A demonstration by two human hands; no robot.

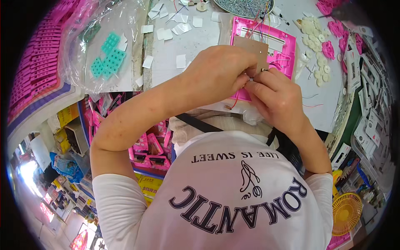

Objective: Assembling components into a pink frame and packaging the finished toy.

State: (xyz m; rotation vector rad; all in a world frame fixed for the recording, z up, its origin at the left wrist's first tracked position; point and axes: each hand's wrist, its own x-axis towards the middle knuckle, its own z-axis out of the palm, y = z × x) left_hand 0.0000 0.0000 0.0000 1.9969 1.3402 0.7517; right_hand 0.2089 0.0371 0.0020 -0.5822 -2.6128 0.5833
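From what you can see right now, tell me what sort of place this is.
Most likely a small assembly workshop for plastic electronic toys or gadgets. The hands work on a brown circuit board with wires over a pink plastic housing; white plastic discs and stacked pink parts crowd the bench.

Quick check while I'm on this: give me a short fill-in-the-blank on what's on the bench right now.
1. Both hands, left hand and right hand, meet over a frame coloured ____.
2. The plastic bag at the left holds button pads coloured ____.
3. The small fan at the lower right is ____.
4. The round discs right of the frame are ____.

Missing words: pink; green; yellow; white
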